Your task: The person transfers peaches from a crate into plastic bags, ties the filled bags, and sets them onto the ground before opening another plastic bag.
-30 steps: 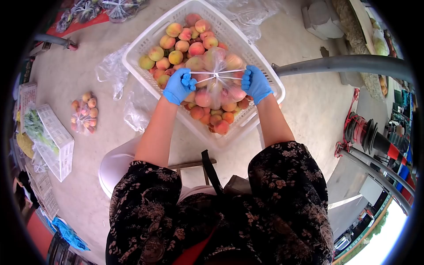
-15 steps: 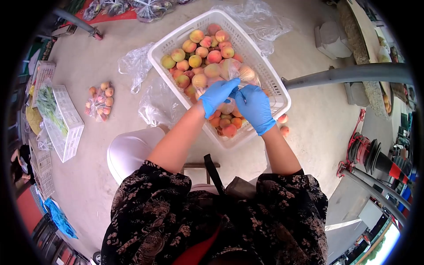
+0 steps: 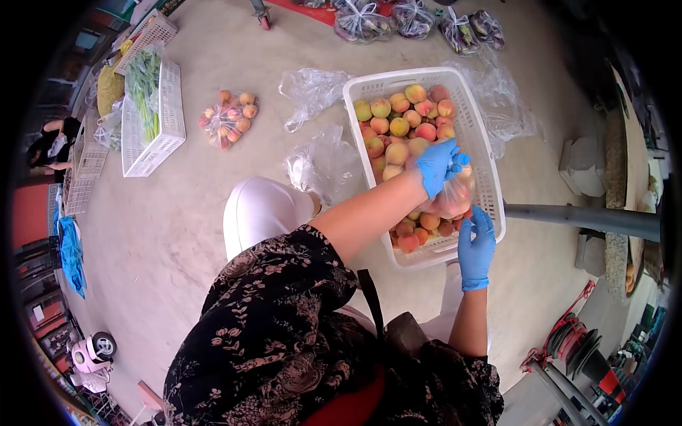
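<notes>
A white plastic crate [image 3: 492, 167] holds many peaches [image 3: 399, 127]. Over its right part, my left hand [image 3: 438, 168] in a blue glove is closed on the gathered top of a clear plastic bag of peaches [image 3: 453, 196]. My right hand [image 3: 477, 250], gloved in blue too, is at the crate's near right edge, just below the bag, with its fingers up and the thumb apart. Its fingertips are beside the bag's lower part; whether they touch it cannot be made out.
Another bag of peaches [image 3: 229, 121] lies on the floor, left of loose plastic bags [image 3: 323, 162]. A crate of greens [image 3: 154, 128] stands farther left. Bagged vegetables [image 3: 364, 23] lie beyond the peach crate. A metal pole [image 3: 582, 219] is at the right.
The view has turned, so the crate appears farther right and lower. My hands have moved apart: the left holds the bag's top, while the right has left it and dropped toward the near edge.
</notes>
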`<state>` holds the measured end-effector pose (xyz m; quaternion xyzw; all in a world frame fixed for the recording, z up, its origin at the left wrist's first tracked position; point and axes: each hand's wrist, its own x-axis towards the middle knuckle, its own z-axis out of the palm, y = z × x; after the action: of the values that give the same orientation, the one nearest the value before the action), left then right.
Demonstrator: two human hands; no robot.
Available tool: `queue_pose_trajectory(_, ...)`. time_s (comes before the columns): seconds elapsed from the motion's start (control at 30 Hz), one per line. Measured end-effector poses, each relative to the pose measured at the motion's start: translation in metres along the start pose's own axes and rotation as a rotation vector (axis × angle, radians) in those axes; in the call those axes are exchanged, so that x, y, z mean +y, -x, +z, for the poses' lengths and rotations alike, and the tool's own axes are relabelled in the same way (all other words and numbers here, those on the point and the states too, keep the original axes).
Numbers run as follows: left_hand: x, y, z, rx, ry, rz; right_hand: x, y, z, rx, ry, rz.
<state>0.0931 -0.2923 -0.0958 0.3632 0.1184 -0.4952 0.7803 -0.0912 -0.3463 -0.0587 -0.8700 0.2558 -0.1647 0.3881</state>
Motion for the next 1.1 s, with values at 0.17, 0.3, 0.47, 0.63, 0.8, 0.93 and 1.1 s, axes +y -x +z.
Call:
queue_pose_trajectory(0.17, 0.091, 0.085, 0.039, -0.111, -0.058, 0.158, 0.064, 0.021, 0.001, -0.074, 0.044, 0.241)
queue_pose_trajectory(0.3, 0.186, 0.181, 0.042, -0.312, -0.038, 0.479, 0.071, 0.030, 0.033, -0.216, 0.087, 0.275)
queue_pose_trajectory(0.47, 0.268, 0.293, -0.007, -0.451, -0.076, 0.872, 0.047, 0.024, 0.082, -0.225, 0.161, 0.019)
queue_pose_trajectory(0.63, 0.302, 0.348, -0.081, -0.371, -0.187, 0.907, -0.050, 0.017, 0.166, -0.334, 0.058, -0.209)
queue_pose_trajectory(0.8, 0.357, 0.348, -0.214, 0.315, -0.283, 0.724, -0.030, 0.016, 0.288, -0.655, 0.251, -0.138)
queue_pose_trajectory(0.93, 0.387, 0.352, -0.369, 0.694, -0.242, 0.489, -0.066, 0.022, 0.325, -1.030, 0.836, -0.065)
queue_pose_trajectory(1.1, 0.372, 0.339, -0.516, 1.053, -0.131, 0.375, -0.028, 0.021, 0.342, -1.058, 0.993, -0.059)
